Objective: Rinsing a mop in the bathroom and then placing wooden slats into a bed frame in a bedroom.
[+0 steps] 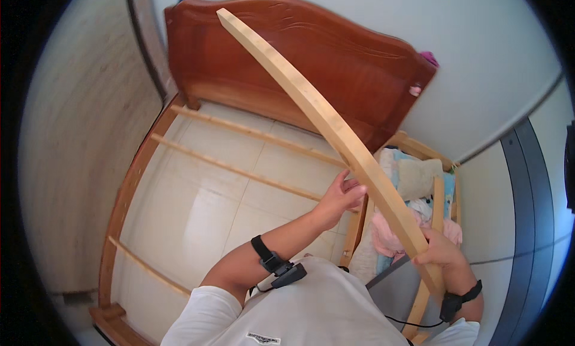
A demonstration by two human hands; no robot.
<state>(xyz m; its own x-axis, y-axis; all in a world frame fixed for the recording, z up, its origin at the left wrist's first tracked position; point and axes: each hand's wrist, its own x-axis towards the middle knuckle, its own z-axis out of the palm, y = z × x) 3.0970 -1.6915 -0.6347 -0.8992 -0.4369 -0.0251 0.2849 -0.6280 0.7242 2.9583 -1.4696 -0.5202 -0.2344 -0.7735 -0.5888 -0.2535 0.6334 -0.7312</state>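
Plank (335,127) in both my hands: a long, pale wooden board that slants across the view, its far end up near the top of the headboard (335,64) and its near end down by my right wrist. My right hand (440,250) holds the lower part, fingers (424,260) wrapped around the edge and clamped on the wood, with the board's end passing just beyond the hand. My left hand (342,193) meets the plank further up, roughly at its middle; those fingers (354,189) are curled against its underside and touch it, though I cannot tell whether they close fully round it. The board rides above the bed frame (123,196), not resting on anything but my hands.

Below it the reddish-brown frame stands open, with a few thin slats (239,169) lying crosswise, well apart from one another, and pale floor tiles (197,220) showing between them. The carved headboard stands against the white wall (479,58). To the right of the frame, just beside my right hand, is a smaller light wooden cot (437,196) holding a heap of bedding and clothes (413,178) in cream, blue and pink. Each of my wrists carries a black strap (266,256), and I wear a white shirt (311,310).
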